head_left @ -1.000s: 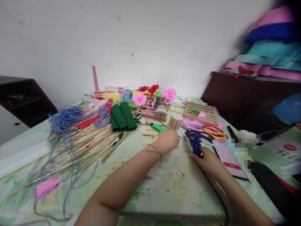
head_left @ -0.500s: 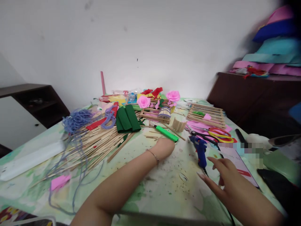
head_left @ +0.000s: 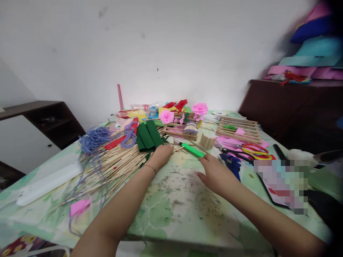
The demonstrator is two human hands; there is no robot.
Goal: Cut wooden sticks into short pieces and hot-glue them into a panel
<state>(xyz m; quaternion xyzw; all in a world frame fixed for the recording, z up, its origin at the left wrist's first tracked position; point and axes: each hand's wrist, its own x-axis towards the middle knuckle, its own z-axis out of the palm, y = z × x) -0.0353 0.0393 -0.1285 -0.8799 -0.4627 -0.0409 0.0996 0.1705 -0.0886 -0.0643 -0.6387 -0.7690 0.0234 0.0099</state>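
Note:
Beside the dark green folded sheets [head_left: 148,136], my left hand [head_left: 163,156] reaches down at the short cut sticks [head_left: 180,150]. Its fingers look bent together, and what they hold, if anything, is hidden. My right hand [head_left: 215,175] is at the near end of a bright green utility knife [head_left: 192,150], thumb and index finger apart. The fingertips overlap the knife's end; I cannot tell whether they touch it. A blue glue gun [head_left: 232,163] lies just right of that hand, partly hidden by it. Behind the knife stands a small curved stick piece [head_left: 207,141].
Long thin sticks [head_left: 122,162] and purple yarn [head_left: 95,139] spread on the left. A stick frame with pink paper flowers [head_left: 166,116] stands at the back. Right of it are another stick rack [head_left: 238,129] and scissors [head_left: 255,151]. A white strip [head_left: 49,184] lies far left.
My left hand has moved left, from the knife's near end to the short sticks. My right hand has moved left and forward, from beside the glue gun to the knife's end.

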